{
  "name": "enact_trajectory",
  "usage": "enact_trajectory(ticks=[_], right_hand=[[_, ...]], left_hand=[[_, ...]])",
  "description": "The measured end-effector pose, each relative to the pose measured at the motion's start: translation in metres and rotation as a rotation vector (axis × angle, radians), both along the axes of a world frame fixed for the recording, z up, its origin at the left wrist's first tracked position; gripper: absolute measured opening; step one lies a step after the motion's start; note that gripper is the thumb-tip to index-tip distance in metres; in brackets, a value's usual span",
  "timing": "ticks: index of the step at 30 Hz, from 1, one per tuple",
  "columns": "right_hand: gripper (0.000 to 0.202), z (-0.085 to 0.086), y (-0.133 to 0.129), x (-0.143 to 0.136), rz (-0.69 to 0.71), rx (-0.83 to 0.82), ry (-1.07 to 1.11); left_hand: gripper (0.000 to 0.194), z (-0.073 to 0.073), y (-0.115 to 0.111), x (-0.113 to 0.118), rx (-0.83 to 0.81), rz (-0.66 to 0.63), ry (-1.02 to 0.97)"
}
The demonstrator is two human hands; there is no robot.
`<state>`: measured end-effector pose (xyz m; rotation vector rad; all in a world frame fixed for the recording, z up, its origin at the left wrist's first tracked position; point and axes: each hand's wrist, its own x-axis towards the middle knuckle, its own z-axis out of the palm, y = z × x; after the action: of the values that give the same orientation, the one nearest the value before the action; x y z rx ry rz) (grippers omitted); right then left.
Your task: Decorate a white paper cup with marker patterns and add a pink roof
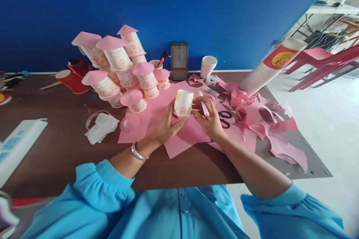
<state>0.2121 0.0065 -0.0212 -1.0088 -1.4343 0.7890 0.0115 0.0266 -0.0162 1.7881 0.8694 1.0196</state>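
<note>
1. head view, left hand: its fingers are curled around the lower side of a small paper cup, closed on it and holding it tilted above the pink paper sheet. a silver bangle sits on that wrist.
2. head view, right hand: its fingers are closed on a white marker with an orange band, its tip toward the cup's right side; whether the tip touches the cup cannot be told.
3. the cup is white with orange-pink drawn motifs near its lower edge; it is held over the middle of the tabletop, just in front of the person.
4. behind and left of the cup stands a cluster of decorated cups with pink cone caps, stacked and leaning against one another.
5. one loose pink cone lies on the sheet's left edge, beside crumpled white paper.
6. right of the hands: black scissors on the sheet, a pile of pink paper offcuts, a tape roll and a plain white cup.
7. a tall leaning stack of cups rests at the right rear corner.
8. red cups lie at the left rear; a white power strip lies at the left edge.
9. a blue wall backs the tabletop.
</note>
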Motion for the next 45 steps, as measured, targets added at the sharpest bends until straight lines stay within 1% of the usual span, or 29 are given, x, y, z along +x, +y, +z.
enact_trajectory(ticks=[2,4,7,10,15,17,19,23,26,29,33,38,45], right_hand=[[0.034,-0.001,-0.003,0.001,-0.023,0.006,-0.061],[0.037,-0.002,-0.005,0.000,-0.026,0.020,-0.082],[0.042,-0.002,-0.007,-0.001,0.008,0.028,-0.054],[0.044,0.000,-0.009,-0.001,0.043,0.022,-0.043],[0.046,0.005,-0.013,0.000,0.072,0.019,-0.063],[0.047,0.005,-0.014,0.001,0.085,0.023,-0.058],[0.047,0.006,-0.014,0.001,0.097,0.040,-0.046],[0.047,0.009,-0.016,0.002,0.090,0.062,-0.039],[0.046,0.011,-0.017,0.004,0.083,0.048,-0.044],[0.044,0.010,-0.017,0.006,0.061,0.029,-0.056],[0.042,0.006,-0.016,0.006,0.020,-0.001,-0.062],[0.043,0.007,-0.018,0.003,0.037,-0.003,-0.051],[0.044,0.005,-0.019,0.003,0.050,-0.013,-0.031]], left_hand=[[0.073,0.001,0.000,0.000,-0.026,-0.019,-0.016],[0.072,0.001,0.000,0.000,-0.039,-0.009,-0.043],[0.075,-0.001,-0.001,0.001,-0.039,0.041,-0.076],[0.076,-0.001,-0.002,0.001,-0.071,0.047,-0.109],[0.069,0.003,-0.005,0.000,-0.094,0.054,-0.093],[0.069,0.005,-0.005,-0.001,-0.118,0.028,-0.091],[0.067,0.008,-0.006,-0.001,-0.147,-0.025,-0.113],[0.055,0.012,-0.006,-0.003,-0.121,-0.099,-0.146],[0.055,0.011,-0.005,-0.002,-0.127,-0.124,-0.171],[0.063,0.008,-0.004,0.001,-0.145,-0.073,-0.187],[0.072,0.004,-0.005,0.003,-0.117,0.018,-0.182],[0.074,0.005,-0.006,0.004,-0.033,0.085,-0.148],[0.074,0.003,-0.006,0.003,0.061,0.143,-0.027]])
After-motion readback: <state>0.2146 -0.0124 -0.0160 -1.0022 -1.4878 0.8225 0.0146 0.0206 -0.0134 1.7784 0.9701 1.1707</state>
